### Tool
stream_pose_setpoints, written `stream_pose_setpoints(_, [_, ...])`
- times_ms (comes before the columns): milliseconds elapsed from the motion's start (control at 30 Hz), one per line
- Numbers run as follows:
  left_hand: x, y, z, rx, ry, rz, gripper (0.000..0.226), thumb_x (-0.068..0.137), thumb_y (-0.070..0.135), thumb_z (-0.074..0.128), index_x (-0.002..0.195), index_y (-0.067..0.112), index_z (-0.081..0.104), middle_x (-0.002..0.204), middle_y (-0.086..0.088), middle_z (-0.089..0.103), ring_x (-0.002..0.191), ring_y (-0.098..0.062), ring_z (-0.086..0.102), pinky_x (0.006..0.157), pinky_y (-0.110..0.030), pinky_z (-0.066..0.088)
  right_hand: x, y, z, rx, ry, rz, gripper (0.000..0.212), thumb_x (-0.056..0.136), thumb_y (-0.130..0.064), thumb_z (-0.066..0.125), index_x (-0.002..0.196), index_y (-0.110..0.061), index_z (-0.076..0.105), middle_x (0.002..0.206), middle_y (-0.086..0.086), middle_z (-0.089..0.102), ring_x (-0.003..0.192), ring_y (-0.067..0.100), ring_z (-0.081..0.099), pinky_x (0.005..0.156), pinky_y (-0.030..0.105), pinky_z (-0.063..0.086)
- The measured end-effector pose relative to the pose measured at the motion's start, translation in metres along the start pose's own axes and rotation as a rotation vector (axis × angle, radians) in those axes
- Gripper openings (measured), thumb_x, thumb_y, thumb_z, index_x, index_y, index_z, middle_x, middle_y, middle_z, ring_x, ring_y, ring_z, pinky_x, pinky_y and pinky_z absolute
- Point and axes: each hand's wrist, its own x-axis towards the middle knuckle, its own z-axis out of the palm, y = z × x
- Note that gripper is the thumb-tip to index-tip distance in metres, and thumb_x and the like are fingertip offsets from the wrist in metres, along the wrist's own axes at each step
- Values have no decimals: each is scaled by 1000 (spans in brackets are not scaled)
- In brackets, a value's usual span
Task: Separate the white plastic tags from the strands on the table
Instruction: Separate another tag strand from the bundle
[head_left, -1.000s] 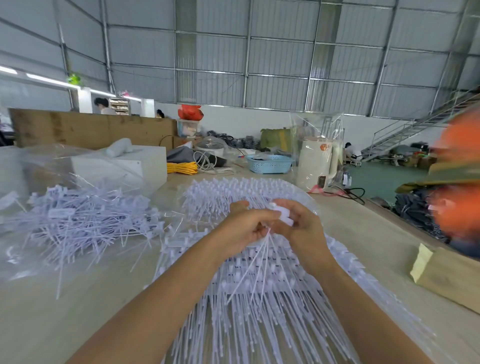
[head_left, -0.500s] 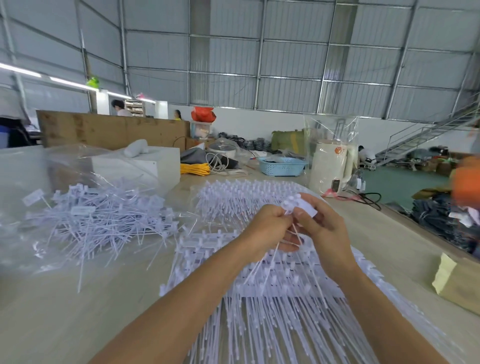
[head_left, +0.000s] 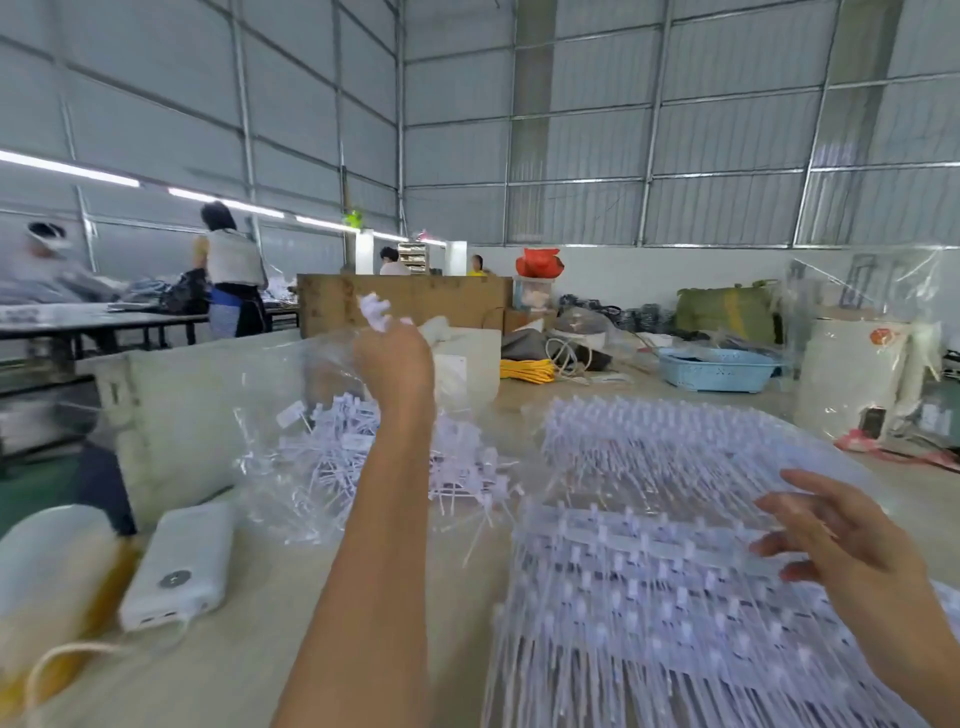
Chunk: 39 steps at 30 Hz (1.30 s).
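Left hand: the left hand is raised above the far-left heap, fingers curled round a small clump of white plastic tags that stick out above the knuckles.
Right hand: the right hand hovers with fingers spread and relaxed over the near-right mat, holding nothing; whether the fingertips touch it cannot be told through the blur.
Loose pile: separated tags lie in a tangle on a clear plastic bag, left of centre and beyond the forearm.
Unseparated stock: rows of tags joined to long strands cover the right side of the table, running from far to near.
Handling: the pieces look very light and thin; the strands probably flex and spring, while the small heads seem stiffer and likely snap off cleanly.
Where to hold: probably pinch at the head of a tag, with the other hand steadying the strand close beside it.
Nearby: a white power bank sits near left.
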Motion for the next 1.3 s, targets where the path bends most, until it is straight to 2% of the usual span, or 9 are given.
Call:
stream_pose_setpoints(67, [29, -26, -23, 72, 139, -102, 34, 98, 13, 39, 125, -4, 52, 123, -24, 58, 108, -36, 59, 87, -40, 48, 0, 0, 0, 4, 6, 21, 20, 80, -24, 58, 101, -25, 61, 83, -6, 72, 54, 18, 65, 42, 18, 48])
stream_pose_setpoints(167, [48, -75, -36, 389, 36, -226, 38, 99, 14, 37, 128, -7, 50, 132, -24, 52, 122, -38, 50, 94, -36, 42, -1, -1, 2, -21, -2, 45, 26, 72, -32, 59, 97, -25, 61, 82, -4, 71, 51, 17, 64, 39, 17, 46])
stream_pose_setpoints(400, [48, -101, -36, 1227, -1, 30, 45, 97, 15, 41, 137, -6, 35, 144, -26, 30, 128, -33, 36, 102, -34, 35, 7, 2, -2, -69, -96, 142, 21, 88, 3, 51, 96, -15, 59, 86, 10, 65, 42, 20, 59, 32, 20, 43])
stream_pose_setpoints(733, [30, -57, -27, 1344, -126, 35, 42, 94, 12, 46, 136, 9, 45, 144, -15, 35, 132, -36, 30, 107, -49, 29, 3, 0, -2, -113, -12, 81, 15, 88, 2, 56, 93, -11, 63, 80, 13, 69, 43, 21, 58, 37, 17, 41])
stream_pose_setpoints(867, [16, -24, -17, 1331, -154, 232, 57, 92, 21, 52, 142, 0, 33, 148, -25, 27, 135, -42, 27, 109, -54, 28, 4, 1, -2, -129, 21, 85, 15, 89, 3, 56, 93, -11, 62, 82, 11, 69, 44, 18, 59, 38, 17, 43])
stream_pose_setpoints(967, [-10, -9, 6, 1132, -398, 472, 47, 93, 31, 56, 130, 2, 49, 132, -18, 49, 120, -35, 46, 98, -43, 42, 4, 4, -3, -172, 12, 95, 15, 89, 3, 56, 92, -10, 62, 83, 10, 69, 45, 15, 60, 40, 18, 44])
stream_pose_setpoints(1100, [-65, -19, 33, 899, -1130, 543, 24, 93, 18, 58, 115, 12, 66, 114, -2, 65, 95, -13, 60, 75, -19, 45, 4, 11, -7, -288, -24, 106, 16, 89, -1, 58, 90, -16, 64, 85, 9, 67, 64, 16, 65, 46, 20, 48])
stream_pose_setpoints(1200, [-90, -49, 48, 1103, -1469, 492, 29, 92, 0, 52, 117, 9, 66, 121, -5, 65, 101, -12, 61, 80, -20, 48, 5, 18, -10, -485, -71, 44, 16, 89, -5, 60, 86, -21, 64, 86, -2, 67, 79, 15, 62, 58, 15, 46])
stream_pose_setpoints(1300, [-97, -76, 57, 1480, -1481, 583, 35, 90, 0, 56, 124, 0, 58, 120, -11, 59, 108, -25, 58, 85, -32, 49, 4, 28, -13, -674, -157, 20, 16, 89, -5, 59, 96, -18, 65, 93, -3, 65, 89, 16, 61, 71, 14, 46])
